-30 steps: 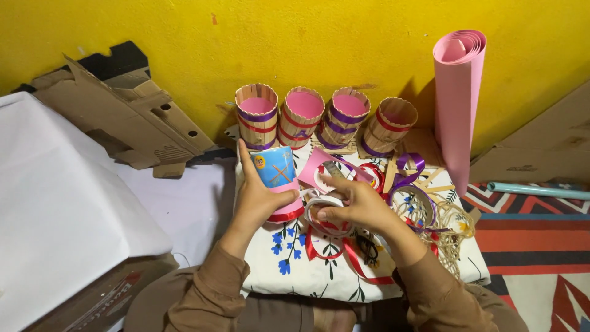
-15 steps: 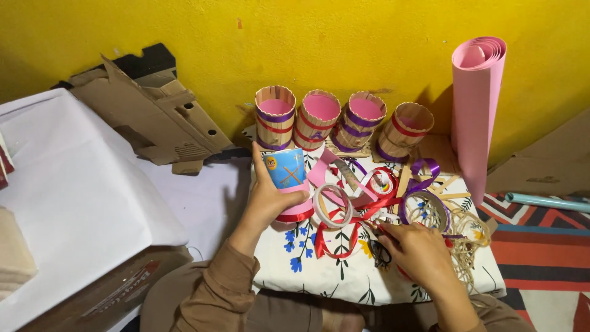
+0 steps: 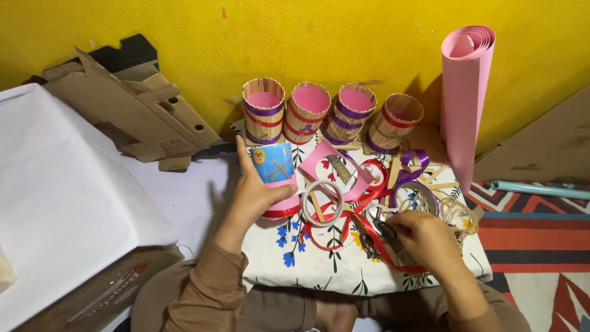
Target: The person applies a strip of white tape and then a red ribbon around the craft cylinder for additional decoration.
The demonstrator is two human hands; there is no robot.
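My left hand (image 3: 251, 195) grips a blue paper cup (image 3: 273, 164) with a pink lower part and a red ribbon band at its base, held on the floral cloth (image 3: 289, 258). My right hand (image 3: 424, 237) rests lower right on the cloth, its fingers on the handles of a pair of scissors (image 3: 376, 233) that lies among red ribbon (image 3: 344, 230). A clear tape roll (image 3: 322, 203) lies between the hands. A pink paper piece (image 3: 319, 161) with a metal ruler (image 3: 338, 169) lies just behind it.
Several stick-sided cups (image 3: 332, 114) with pink insides stand against the yellow wall. A pink paper roll (image 3: 464, 92) leans at the right. Torn cardboard (image 3: 132, 110) and a white sheet on a box (image 3: 55, 178) fill the left. Purple ribbon (image 3: 413, 166) and loose sticks lie behind my right hand.
My right hand left the cup and tape area, moved down and right, and now sits on the scissors. My left hand has kept hold of the cup.
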